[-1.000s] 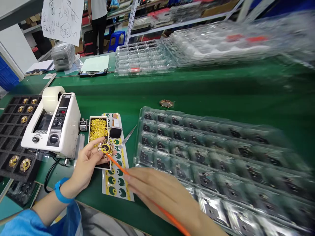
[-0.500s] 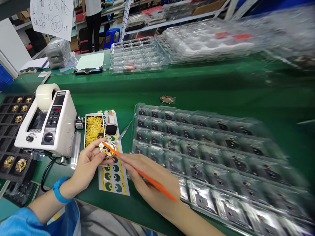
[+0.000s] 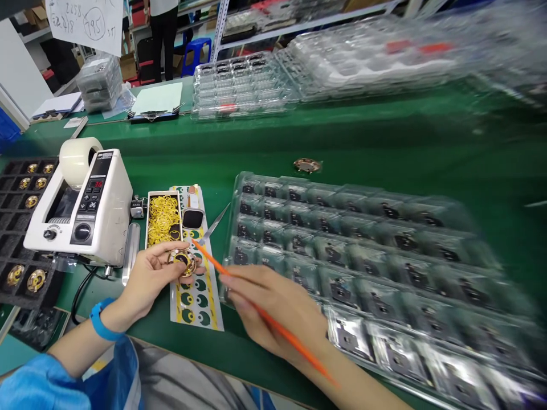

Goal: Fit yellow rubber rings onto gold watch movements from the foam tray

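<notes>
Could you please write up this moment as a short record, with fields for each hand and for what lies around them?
Left hand: holds a round gold-and-black disc; blue wristband
Right hand: holds an orange stick, tip just above the disc
Beside the hands: box of yellow rubber bands; sheet of green-and-yellow printed circles; scissors
Further left: white tape dispenser; black foam tray of gold discs
Right: clear plastic blister tray

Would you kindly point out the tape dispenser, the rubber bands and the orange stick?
Tape dispenser (image 3: pixel 113 219): head view, white casing.
Rubber bands (image 3: pixel 163 219): head view, middle of yellow pile.
Orange stick (image 3: pixel 209 265): head view, shaft.
</notes>
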The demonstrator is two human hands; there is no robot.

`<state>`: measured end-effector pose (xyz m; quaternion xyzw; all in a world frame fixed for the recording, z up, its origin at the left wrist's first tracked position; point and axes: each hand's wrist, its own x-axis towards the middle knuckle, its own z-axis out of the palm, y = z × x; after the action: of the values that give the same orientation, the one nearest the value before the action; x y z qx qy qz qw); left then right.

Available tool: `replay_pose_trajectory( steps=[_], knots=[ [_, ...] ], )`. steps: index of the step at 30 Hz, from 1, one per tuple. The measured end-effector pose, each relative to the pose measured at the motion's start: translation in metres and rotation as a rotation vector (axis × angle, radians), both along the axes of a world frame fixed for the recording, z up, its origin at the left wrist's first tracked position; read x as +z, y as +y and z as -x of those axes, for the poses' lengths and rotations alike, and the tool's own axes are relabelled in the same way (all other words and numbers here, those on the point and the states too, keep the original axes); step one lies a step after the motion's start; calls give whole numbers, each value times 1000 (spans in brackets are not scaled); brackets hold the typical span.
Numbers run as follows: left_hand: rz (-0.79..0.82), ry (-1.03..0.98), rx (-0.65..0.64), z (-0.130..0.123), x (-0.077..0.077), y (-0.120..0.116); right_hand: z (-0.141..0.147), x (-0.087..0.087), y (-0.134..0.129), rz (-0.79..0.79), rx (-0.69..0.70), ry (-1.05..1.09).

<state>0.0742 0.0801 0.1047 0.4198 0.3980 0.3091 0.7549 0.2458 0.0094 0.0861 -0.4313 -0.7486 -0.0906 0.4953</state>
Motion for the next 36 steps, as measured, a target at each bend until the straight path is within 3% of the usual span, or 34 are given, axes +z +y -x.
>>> replay_pose_trajectory(
  steps=[4, 7, 10, 14, 18, 23, 30, 36],
  knots=[
    [-66, 25, -60, -2, -1, -3, -1, -6, -1, 96, -69, 394],
    [-150, 74, -59, -2, -2, -4, 0, -11, 3, 146, -92, 528],
    [-215, 132, -49, -1, -4, -5, 1, -11, 3, 93, -129, 452],
    [-274, 166, -15, -2, -4, -9, 9, -8, 2, 93, -62, 160],
    [-372, 221, 7, -7, -4, -14, 20, -11, 3, 115, -166, 4],
    [-463, 232, -44, -6, -11, -21, 24, -17, 7, 212, -226, 102],
    [-635, 301, -149, -1, -19, -23, 23, -14, 10, 331, -194, 238],
    [-621, 336, -140, -1, -21, -19, 18, -3, 11, 457, 30, 415]
  ],
)
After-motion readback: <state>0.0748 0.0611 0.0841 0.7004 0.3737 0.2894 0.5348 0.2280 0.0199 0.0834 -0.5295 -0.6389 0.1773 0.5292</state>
